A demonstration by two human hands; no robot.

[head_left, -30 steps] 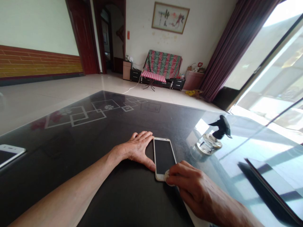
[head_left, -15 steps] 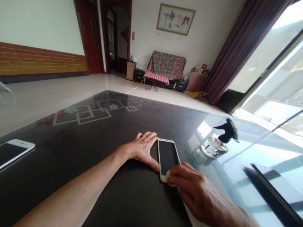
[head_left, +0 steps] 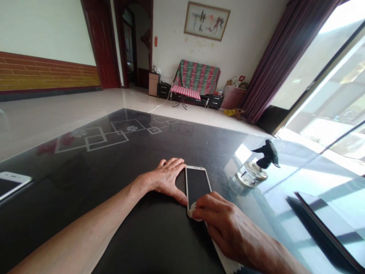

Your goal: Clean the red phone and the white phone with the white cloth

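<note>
A white-framed smartphone (head_left: 198,184) lies face up on the dark glossy table (head_left: 119,160), its screen black. Along its left side rests my left hand (head_left: 171,182), thumb and fingers spread, touching the phone's edge at the top and lower left. My right hand (head_left: 218,213) is closed on a wad of white cloth or tissue (head_left: 194,211), pressed against the phone's lower left corner. The fingers cover part of the wad and the lower right of the phone.
Right of the phone stands a clear spray bottle (head_left: 252,173) with a black trigger head. A second white phone (head_left: 14,184) lies at the left edge. A thin dark object (head_left: 327,232) lies at the lower right. Patterned cloth (head_left: 196,76) covers something across the room.
My right hand has slid the wad slightly left across the phone's bottom end, to its lower left corner. My left hand keeps its hold beside the phone. The whole view has shifted a little.
</note>
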